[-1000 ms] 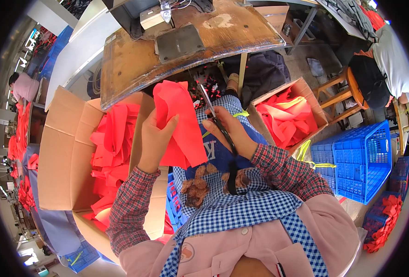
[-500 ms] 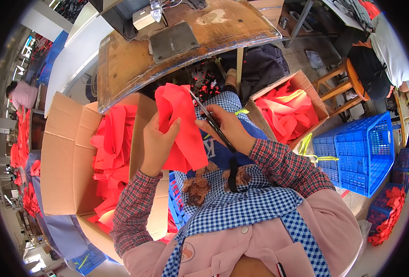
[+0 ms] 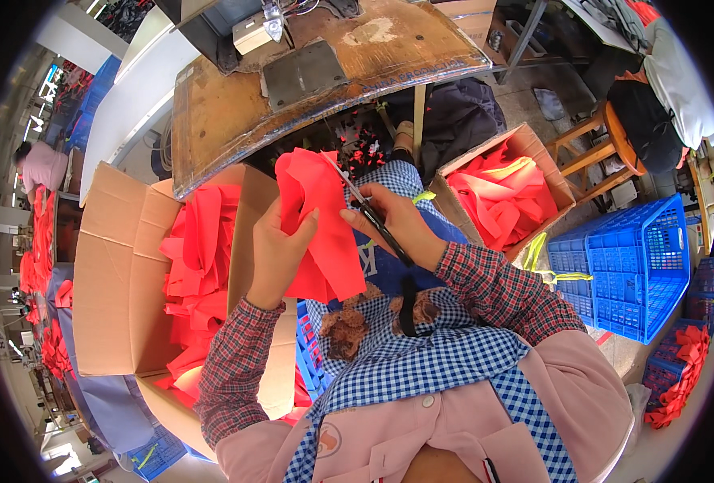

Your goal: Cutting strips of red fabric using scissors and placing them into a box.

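Left fingers pinch one red cloth, right fingers hold one pair of scissors, between two cartons.

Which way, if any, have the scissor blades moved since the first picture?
Yes: the scissor blades swung left relative to the wooden table, toward the red fabric.

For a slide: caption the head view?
Left hand holds a red fabric piece; right hand holds scissors at its edge.

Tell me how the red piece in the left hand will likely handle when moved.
The red piece is probably flexible with some body: it curves over near the top, yet hangs fairly flat below. It is likely light, since the left hand, gripping one side, seems enough to hold it up.
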`<move>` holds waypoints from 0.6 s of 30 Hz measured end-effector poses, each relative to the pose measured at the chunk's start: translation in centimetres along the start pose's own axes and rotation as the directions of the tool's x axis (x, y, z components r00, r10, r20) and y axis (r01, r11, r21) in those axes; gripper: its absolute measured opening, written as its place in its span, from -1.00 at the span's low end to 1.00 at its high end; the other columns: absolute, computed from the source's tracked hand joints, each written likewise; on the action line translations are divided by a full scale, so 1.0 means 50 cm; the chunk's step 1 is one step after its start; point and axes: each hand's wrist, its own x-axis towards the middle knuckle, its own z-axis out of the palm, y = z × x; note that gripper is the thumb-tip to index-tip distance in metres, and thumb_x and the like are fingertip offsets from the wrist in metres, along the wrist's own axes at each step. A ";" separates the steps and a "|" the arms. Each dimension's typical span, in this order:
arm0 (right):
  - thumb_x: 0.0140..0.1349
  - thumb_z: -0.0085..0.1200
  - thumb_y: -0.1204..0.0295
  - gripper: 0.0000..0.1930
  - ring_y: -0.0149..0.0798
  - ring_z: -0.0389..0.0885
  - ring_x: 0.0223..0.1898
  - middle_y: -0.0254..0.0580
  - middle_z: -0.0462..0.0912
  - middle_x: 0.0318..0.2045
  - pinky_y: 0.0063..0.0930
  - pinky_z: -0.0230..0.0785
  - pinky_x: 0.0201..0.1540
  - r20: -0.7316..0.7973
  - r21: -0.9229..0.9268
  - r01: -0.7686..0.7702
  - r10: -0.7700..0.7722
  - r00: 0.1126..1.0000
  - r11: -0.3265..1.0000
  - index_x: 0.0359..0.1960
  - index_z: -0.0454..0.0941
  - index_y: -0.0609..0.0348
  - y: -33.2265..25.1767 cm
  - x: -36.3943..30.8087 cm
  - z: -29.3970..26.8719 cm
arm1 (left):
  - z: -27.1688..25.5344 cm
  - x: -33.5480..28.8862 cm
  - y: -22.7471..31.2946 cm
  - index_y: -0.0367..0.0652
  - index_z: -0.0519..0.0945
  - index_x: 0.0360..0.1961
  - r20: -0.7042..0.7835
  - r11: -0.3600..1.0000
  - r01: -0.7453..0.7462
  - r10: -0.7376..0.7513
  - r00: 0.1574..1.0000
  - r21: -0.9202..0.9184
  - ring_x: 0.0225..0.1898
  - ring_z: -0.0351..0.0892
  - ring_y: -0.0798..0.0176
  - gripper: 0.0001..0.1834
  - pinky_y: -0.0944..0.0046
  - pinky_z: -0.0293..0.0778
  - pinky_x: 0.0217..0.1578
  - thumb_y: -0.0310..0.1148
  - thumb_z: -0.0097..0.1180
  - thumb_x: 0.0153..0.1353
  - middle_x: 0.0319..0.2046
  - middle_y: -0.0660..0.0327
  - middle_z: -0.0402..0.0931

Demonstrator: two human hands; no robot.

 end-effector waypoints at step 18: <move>0.25 0.17 0.10 -0.63 -0.47 0.32 -0.63 -0.35 0.40 -0.70 -0.49 0.17 -0.55 -0.014 -0.043 0.122 -0.123 0.992 0.992 -0.26 0.55 0.22 0.026 -0.003 -0.010 | -0.035 0.012 0.016 -0.35 0.55 -0.04 0.203 0.998 0.044 -0.052 0.978 0.043 -0.18 0.54 0.47 -0.70 0.41 0.47 -0.15 -0.47 0.18 0.20 -0.22 0.27 0.61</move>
